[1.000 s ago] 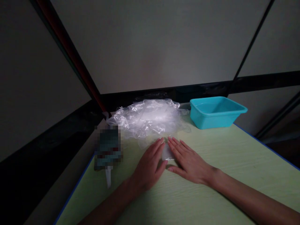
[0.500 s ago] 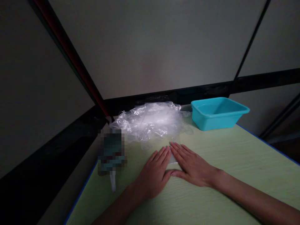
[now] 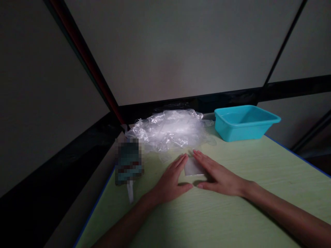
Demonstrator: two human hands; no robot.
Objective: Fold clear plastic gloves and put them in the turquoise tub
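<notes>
On the pale green table (image 3: pixel 222 220), a heap of crumpled clear plastic (image 3: pixel 170 132) lies beyond the hands, near a turquoise basin (image 3: pixel 243 127); a blurred dark object (image 3: pixel 129 162) is at left. The small clear sheet (image 3: pixel 193 168) lies between left hand (image 3: pixel 169 182) and right hand (image 3: pixel 221 175), which partly covers it. Fingers are stretched, thumbs spread away.

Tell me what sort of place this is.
Possibly a room corner in a home or small workroom: a light-green table stands near dark-trimmed panels, with a heap of clear plastic and a turquoise tub on it.
</notes>
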